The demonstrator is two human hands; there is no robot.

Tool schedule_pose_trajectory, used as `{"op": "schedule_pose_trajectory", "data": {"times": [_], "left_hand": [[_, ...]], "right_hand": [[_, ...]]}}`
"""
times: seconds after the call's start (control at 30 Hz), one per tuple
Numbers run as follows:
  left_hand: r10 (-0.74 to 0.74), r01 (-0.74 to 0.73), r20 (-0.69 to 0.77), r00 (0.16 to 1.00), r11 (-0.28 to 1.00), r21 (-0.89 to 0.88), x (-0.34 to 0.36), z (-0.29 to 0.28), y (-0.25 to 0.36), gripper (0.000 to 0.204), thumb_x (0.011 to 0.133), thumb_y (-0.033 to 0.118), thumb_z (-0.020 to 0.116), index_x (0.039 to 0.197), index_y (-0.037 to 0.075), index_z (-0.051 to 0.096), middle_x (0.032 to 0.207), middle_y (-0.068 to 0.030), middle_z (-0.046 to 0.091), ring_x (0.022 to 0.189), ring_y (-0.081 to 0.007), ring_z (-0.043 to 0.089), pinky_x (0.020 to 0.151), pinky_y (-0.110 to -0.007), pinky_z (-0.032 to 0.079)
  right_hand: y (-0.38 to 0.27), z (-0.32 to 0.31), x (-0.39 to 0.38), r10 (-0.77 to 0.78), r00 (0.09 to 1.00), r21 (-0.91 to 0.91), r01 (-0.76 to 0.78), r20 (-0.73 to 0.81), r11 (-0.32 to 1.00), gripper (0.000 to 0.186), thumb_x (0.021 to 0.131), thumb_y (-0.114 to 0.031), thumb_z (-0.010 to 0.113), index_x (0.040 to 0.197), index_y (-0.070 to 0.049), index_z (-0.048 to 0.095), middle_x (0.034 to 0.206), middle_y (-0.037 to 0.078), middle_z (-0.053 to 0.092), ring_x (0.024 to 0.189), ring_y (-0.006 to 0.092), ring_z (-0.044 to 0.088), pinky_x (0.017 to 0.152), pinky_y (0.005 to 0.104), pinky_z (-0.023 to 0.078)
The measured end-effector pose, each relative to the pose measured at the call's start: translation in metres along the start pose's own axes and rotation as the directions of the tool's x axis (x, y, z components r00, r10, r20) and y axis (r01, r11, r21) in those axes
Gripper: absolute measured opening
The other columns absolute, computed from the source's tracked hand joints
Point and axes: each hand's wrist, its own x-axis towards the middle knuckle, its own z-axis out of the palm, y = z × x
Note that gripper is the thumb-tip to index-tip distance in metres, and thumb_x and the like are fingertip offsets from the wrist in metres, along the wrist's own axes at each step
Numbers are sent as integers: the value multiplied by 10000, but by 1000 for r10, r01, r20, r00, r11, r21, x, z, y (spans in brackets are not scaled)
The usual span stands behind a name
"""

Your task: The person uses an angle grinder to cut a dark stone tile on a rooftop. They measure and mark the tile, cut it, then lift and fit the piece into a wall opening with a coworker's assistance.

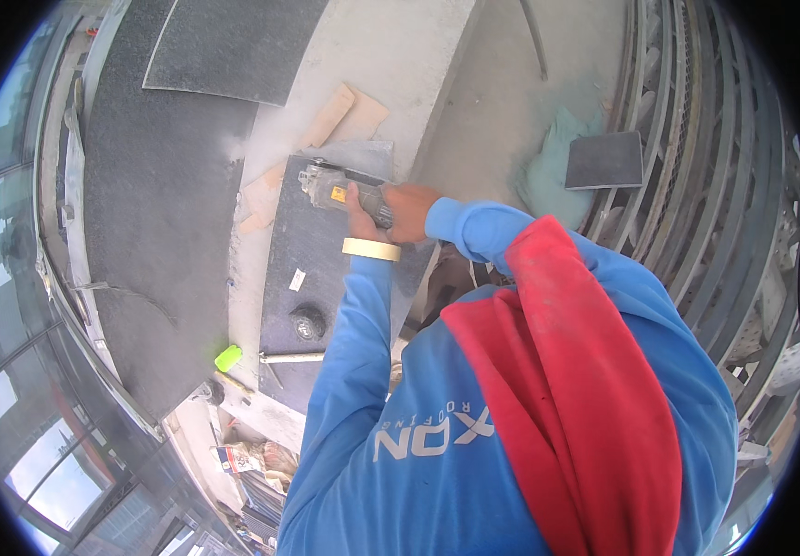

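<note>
An angle grinder (333, 188) with a grey body rests on the far end of a dark grey stone slab (310, 264). My left hand (357, 211) grips the grinder's body near its head. My right hand (412, 208) holds its rear end. A roll of cream masking tape (371, 248) sits around my left wrist. Pale dust (253, 139) drifts up to the left of the grinder's head. Both sleeves are blue, and a red cloth (566, 371) hangs over my shoulder.
On the slab lie a round dark knob (307, 322), a metal square (290, 357) and a small white tag (297, 279). A green object (227, 357) sits beside it. Cardboard pieces (344, 116), a curved speckled stone top (154, 232), a dark tile (604, 159) and metal railings (696, 185) surround it.
</note>
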Motion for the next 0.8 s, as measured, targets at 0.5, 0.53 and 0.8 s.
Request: {"op": "schedule_pose_trajectory", "data": {"times": [0.5, 0.53, 0.8], "left_hand": [[12, -12, 30, 999, 1000, 3, -16, 3, -27, 505, 1002, 535, 570, 1200, 70, 593, 1112, -123, 686, 971, -287, 698, 861, -452, 590], [-9, 10, 46, 999, 1000, -15, -26, 7, -44, 500, 1003, 534, 569, 1194, 73, 596, 1105, -121, 687, 970, -286, 698, 861, -449, 590], [-129, 135, 95, 987, 990, -51, -89, 35, -154, 481, 1009, 533, 560, 1154, 78, 618, 1034, -103, 701, 928, -267, 702, 831, -421, 590]], "right_hand": [[14, 5, -35, 47, 998, 7, -46, -29, 999, 478, 712, -235, 786, 1092, 13, 637, 1076, 235, 713, 1036, 393, 701, 880, 460, 569], [23, 6, -53, 61, 998, 3, -61, -31, 998, 482, 713, -236, 786, 1095, 14, 630, 1076, 239, 711, 1039, 397, 698, 884, 463, 567], [75, -4, -171, 150, 989, -19, -150, -8, 988, 563, 694, -252, 790, 1149, 16, 591, 1047, 251, 714, 999, 425, 698, 869, 485, 565]]}}
